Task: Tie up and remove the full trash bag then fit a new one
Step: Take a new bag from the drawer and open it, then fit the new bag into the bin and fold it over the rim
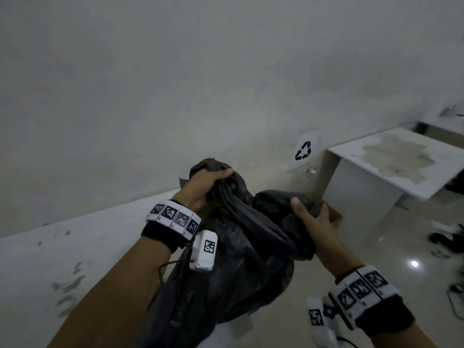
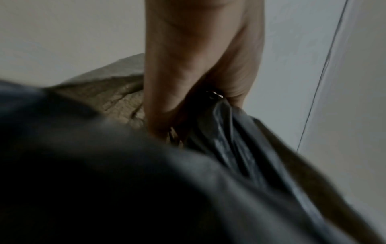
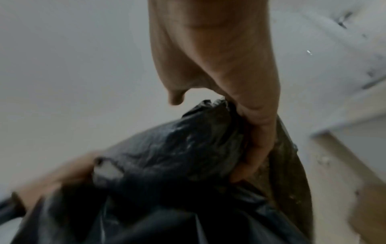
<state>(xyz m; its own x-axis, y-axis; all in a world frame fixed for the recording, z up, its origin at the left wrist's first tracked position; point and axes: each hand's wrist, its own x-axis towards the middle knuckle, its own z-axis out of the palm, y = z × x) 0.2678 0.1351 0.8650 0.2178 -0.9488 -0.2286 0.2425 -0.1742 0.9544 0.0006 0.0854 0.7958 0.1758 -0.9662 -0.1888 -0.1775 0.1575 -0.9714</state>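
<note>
The left hand (image 1: 200, 189) and right hand (image 1: 310, 217) each held a gathered corner of the black trash bag (image 1: 233, 259), fingers curled round the plastic; tying seemed underway; crossing and knotting the corners likely came next.

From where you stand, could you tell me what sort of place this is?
Probably a plain utility or waste corner indoors: a recycling sign taped to the bare wall, a stained white table, and a glossy tiled floor.

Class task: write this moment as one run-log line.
left hand: grips black trash bag top | right hand: grips other side | bag: untied
</note>
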